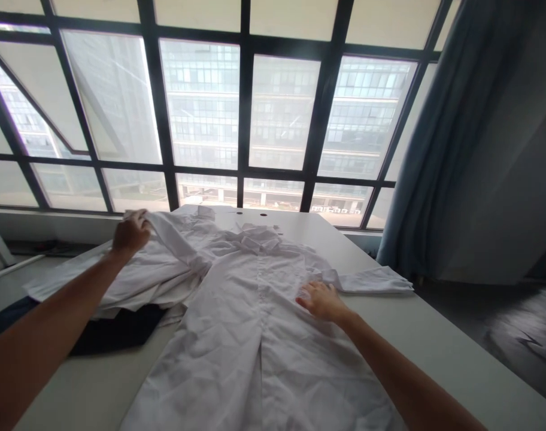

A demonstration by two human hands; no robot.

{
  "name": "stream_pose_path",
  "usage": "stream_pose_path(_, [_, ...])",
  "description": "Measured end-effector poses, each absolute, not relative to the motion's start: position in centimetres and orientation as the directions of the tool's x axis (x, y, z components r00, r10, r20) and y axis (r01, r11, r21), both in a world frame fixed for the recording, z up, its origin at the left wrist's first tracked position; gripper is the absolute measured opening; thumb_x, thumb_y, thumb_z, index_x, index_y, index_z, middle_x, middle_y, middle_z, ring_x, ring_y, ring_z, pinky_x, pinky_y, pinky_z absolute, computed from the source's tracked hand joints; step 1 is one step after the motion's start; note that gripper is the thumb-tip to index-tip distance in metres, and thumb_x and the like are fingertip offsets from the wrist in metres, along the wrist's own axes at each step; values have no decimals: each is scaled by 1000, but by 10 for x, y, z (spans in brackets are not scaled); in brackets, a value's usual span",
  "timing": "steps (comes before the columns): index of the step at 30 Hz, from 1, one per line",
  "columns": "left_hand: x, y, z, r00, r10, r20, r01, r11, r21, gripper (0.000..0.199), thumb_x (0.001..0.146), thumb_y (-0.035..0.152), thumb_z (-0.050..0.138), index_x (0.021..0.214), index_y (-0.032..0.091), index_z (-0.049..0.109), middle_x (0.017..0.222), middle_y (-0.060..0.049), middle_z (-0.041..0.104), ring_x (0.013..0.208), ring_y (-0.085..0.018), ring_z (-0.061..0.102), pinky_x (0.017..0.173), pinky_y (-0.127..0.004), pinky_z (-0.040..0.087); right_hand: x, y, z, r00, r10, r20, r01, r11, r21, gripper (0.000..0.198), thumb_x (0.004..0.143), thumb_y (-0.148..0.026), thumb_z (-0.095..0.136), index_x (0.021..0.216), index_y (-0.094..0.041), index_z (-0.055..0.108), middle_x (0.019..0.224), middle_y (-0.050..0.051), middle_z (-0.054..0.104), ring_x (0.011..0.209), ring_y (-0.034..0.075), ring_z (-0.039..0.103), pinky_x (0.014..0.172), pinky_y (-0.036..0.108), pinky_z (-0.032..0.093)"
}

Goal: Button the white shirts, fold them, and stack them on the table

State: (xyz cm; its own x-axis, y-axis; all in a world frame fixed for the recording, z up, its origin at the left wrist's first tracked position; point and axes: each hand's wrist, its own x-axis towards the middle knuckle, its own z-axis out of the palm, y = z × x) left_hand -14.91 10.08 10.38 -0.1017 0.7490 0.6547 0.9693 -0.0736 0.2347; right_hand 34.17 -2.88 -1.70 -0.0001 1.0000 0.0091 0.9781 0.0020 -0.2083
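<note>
Across the bench (434, 335) lies a button-front coat (228, 323), left hand (132, 232) grasping its sleeve (176, 242), right hand (322, 300) unclenched on it.

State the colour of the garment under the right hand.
The garment is plain white, with no pattern visible; the head view shows it best.

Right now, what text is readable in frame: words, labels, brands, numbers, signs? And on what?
None readable: no legible text on the white garment, table or curtain.
Pale marks seen through the window: too small and blurred to tell if they're lettering.
</note>
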Motion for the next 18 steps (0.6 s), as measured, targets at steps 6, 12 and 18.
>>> stream_pose_path(6, [-28,14,77,647,490,585,697,-691,-193,51,94,15,34,144,14,45,144,-10,50,140,-26,34,121,-47,18,340,-34,-18,-143,963,230,695,263,-669,60,95,-60,35,121,-14,64,129,18,63,122,29,56,107,45,40])
stream_pose_path(12, [9,-26,5,941,313,130,332,-928,-171,57,90,13,44,141,38,50,158,3,30,147,-23,25,125,-48,15,338,-52,-11,-209,967,-143,179,-106,-978,86,89,-79,15,132,-15,53,113,16,67,84,22,69,75,37,56])
stream_pose_path(18, [-21,1,-9,835,464,298,517,-846,-131,60,92,25,54,150,29,37,157,-7,35,141,-27,37,116,-47,31,339,-64,-4,-261,933,-249,297,-168,-940,79,79,-81,48,123,-17,58,102,11,65,75,17,63,63,29,54])
